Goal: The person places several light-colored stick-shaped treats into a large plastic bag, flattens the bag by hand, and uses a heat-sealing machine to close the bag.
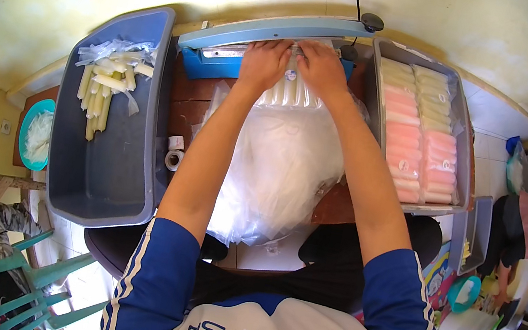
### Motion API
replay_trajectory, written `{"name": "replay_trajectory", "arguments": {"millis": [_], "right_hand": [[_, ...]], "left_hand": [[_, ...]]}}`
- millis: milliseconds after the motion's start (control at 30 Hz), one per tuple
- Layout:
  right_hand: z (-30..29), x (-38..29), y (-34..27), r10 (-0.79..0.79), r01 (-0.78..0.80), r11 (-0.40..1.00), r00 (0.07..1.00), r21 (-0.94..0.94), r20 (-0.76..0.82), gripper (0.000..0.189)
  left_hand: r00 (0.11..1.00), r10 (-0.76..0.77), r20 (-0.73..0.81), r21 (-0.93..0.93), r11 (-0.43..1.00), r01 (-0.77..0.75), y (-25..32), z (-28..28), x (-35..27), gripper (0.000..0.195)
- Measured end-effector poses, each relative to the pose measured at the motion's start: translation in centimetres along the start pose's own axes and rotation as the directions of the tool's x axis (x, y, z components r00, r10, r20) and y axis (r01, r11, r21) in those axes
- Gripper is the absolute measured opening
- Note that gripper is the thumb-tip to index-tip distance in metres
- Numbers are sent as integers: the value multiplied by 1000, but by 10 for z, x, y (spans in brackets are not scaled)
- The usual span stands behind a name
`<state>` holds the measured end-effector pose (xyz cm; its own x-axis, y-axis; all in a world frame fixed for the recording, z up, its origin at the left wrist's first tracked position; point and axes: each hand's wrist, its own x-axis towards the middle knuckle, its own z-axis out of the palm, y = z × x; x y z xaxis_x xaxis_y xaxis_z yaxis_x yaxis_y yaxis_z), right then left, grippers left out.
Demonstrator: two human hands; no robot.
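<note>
A blue hand impulse sealer stands against the wall with its long arm raised over its bed. My left hand and my right hand grip the far end of a clear plastic bag at the sealer, one on each side. Pale, stick-shaped pieces lie side by side in the bag, which bears a round sticker. The bag's far edge is partly hidden under my fingers and the sealer arm. A heap of clear empty plastic bags lies between my forearms, below the filled bag.
At left, a grey tub holds loose pale sticks. Label rolls sit beside it. A grey crate at right holds packed pink and cream bags. Beyond it a person bends over. A green plastic chair stands lower left.
</note>
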<state>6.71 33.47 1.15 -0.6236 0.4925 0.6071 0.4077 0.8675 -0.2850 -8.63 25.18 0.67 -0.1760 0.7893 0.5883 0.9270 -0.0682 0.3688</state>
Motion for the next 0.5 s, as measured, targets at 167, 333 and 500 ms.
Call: {"name": "replay_trajectory", "arguments": {"millis": [167,333,500], "right_hand": [[-1,-1,3,15,-10,998,998,-68,68,47],[-1,2,0,49,-31,992,989,-124,143,62],[-4,8,-6,155,-108,976,954,-188,255,68]], "left_hand": [[998,-53,24,89,995,50,-4,4,4,32],[994,-111,-24,177,978,113,-5,9,6,34],[974,-225,10,265,940,214,-3,12,6,37]]}}
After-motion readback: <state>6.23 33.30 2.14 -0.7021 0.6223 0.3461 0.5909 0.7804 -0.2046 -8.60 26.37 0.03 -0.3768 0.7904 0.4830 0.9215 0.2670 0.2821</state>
